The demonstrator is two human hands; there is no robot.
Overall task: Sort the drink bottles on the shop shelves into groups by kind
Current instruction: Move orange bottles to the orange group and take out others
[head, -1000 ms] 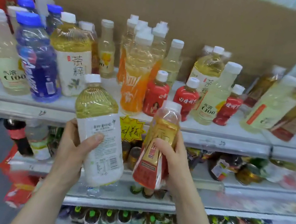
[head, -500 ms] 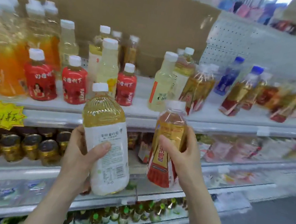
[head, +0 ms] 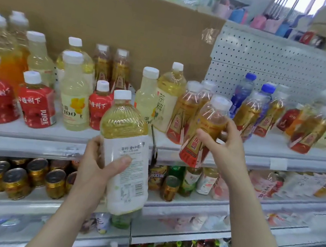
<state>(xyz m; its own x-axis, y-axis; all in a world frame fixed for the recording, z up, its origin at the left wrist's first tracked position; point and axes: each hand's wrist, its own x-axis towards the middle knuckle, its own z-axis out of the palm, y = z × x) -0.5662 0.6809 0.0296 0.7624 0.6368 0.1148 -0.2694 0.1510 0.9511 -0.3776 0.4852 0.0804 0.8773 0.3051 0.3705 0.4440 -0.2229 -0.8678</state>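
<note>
Before the top shelf (head: 28, 141), both hands are occupied. The left hand (head: 96, 168) grips one large yellow tea bottle (head: 128, 139) round its white label, thumb laid across the front and fingers curled behind. This bottle is near upright, its white cap level with the shelf stock and its base hanging in front of the second shelf (head: 188, 203). The right hand (head: 226, 149) grasps one smaller amber tea bottle (head: 203, 133) by its upper body, thumb and fingers wrapped round it. That bottle is tilted, cap to the upper right, and its red-and-gold base sits over the front edge of the top shelf, just beside a standing amber bottle (head: 182, 113) with the same label. Shelf stock counted: three red juice bottles (head: 36, 102) with white caps on the left half; three pale lemon bottles (head: 75, 93), two in front and one behind; two shelved yellow tea bottles (head: 169, 94) like the one held, one of them partly hidden. Two amber bottles stand at the back against the cardboard panel (head: 109, 20). At least four more stand right of the held one; beyond that the view blurs, and the total cannot be fixed. Three blue-capped bottles (head: 243, 91) stand before the pegboard (head: 272, 65). Gold-lidded cans (head: 16, 181) fill the second shelf at left, probably six or more.
</note>
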